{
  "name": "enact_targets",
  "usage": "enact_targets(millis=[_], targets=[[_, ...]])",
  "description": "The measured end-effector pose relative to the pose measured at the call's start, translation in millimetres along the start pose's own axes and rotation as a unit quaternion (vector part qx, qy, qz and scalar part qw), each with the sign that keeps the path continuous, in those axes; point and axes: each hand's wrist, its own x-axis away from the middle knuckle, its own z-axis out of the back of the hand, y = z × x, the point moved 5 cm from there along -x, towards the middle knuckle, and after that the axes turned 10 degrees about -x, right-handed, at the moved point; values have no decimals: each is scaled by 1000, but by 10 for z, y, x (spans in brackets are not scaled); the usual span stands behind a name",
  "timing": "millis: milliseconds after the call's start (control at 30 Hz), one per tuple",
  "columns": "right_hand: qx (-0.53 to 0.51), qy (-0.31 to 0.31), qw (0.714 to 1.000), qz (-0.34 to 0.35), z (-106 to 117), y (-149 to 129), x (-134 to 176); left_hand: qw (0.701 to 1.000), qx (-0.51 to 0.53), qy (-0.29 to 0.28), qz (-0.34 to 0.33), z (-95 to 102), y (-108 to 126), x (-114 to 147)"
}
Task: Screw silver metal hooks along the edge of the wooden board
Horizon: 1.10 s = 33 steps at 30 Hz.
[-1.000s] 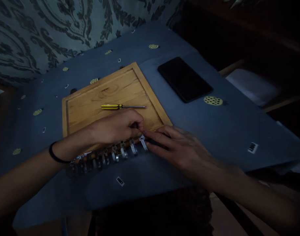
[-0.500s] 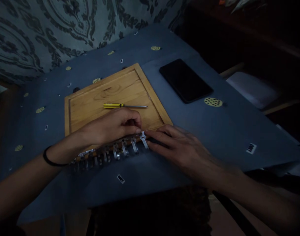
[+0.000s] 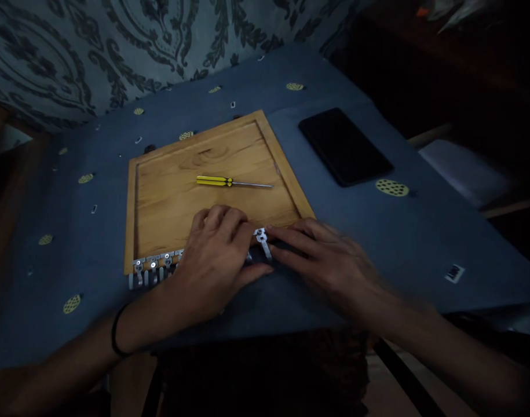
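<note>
A wooden board (image 3: 204, 159) with a raised rim lies on the table. Along its near edge runs a row of small curved metal brackets (image 3: 153, 264) with screws. My left hand (image 3: 216, 255) rests palm down over this edge, covering the row's middle. Its fingers bend onto the board and its thumb stretches apart toward the right. My right hand (image 3: 325, 255) has its fingers around the rightmost metal bracket (image 3: 261, 236), fingertips touching its side. On the board, beyond both hands, lies a yellow-handled screwdriver (image 3: 216, 181), its shaft toward the right.
A dark phone (image 3: 345, 146) lies right of the board on the blue patterned tablecloth (image 3: 421, 249). Patterned wallpaper (image 3: 138, 46) rises behind the table. Light-coloured shelving or paper (image 3: 458, 168) shows beyond the right edge. The scene is dim.
My left hand has drawn back from the right bracket and turned palm down over the row, its thumb now out. My right hand stays at the bracket. The view has shifted slightly.
</note>
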Motion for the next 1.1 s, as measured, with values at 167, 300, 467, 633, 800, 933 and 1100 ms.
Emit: enact_targets(millis=[167, 300, 467, 633, 800, 933, 1100], targets=[[-16, 10, 1000, 5, 3, 8, 5, 1000, 9, -7, 21, -34, -4, -35], [-7, 5, 1000, 6, -9, 13, 8, 999, 26, -16, 35, -51, -19, -48], [6, 17, 1000, 3, 24, -7, -10, 997, 46, -39, 44, -80, -19, -56], [-12, 31, 999, 8, 42, -4, -12, 997, 53, -18, 53, -96, -31, -37], [-50, 27, 998, -13, 52, 10, -22, 997, 56, -18, 56, -129, -34, -22], [-44, 1, 999, -26, 65, 3, -33, 996, 64, -20, 61, -140, -37, -19], [-39, -6, 999, -21, 68, 4, -17, 994, 82, -6, 66, -123, -45, -31]])
